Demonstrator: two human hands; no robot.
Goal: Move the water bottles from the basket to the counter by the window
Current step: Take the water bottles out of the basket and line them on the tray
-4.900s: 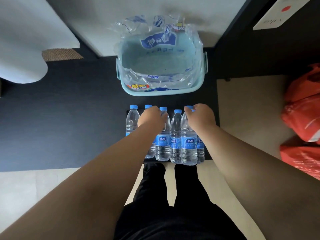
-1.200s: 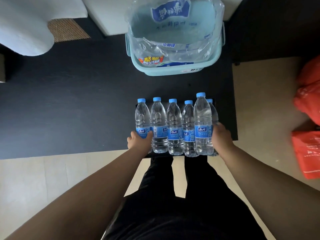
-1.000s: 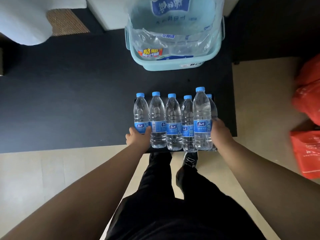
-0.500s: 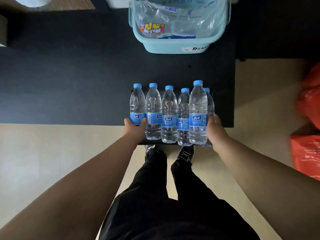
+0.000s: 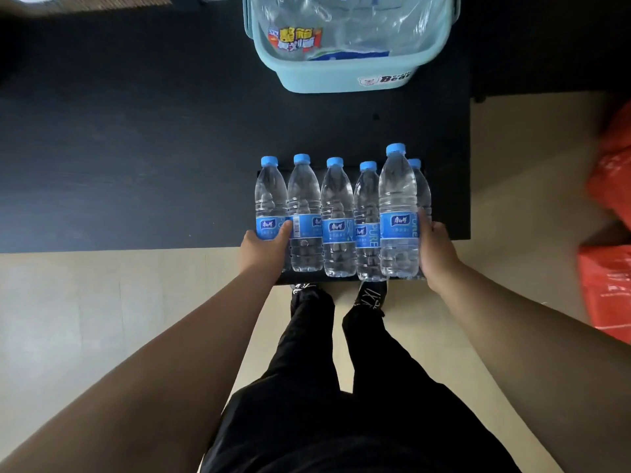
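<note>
Clamping the row from both ends, I read the grip as follows. The left hand (image 5: 263,249) wraps the leftmost bottle at label height, thumb across its front. The right hand (image 5: 438,250) clasps the opposite end, thumb lying along the side of the front bottle (image 5: 397,206). The fingers of both hands are hidden behind the row, so I cannot tell whether they also hook the dark tray (image 5: 327,280) under the bottles.

The six water bottles (image 5: 338,216) stand upright at frame centre, side by side and touching. Four form a line; at the right end, one stands in front of another. The tray's near edge projects past the black table (image 5: 136,165) and over the pale floor (image 5: 102,319).

The blue basket (image 5: 341,76) sits on the table at the upper middle of the frame, well apart from the row, with only crumpled plastic wrap (image 5: 358,25) visible inside. Red bags (image 5: 607,268) lie at the right edge. The counter by the window is not in view.

Procedure, as I judge it:
1. Hold the tray level; tilt will topple the row toward the low end.
2. Apply equal inward pressure from both ends.
3. Watch the doubled pair on the right, since the front bottle is braced on one side only.
4. Turn slowly and clear the table edge before stepping away.
</note>
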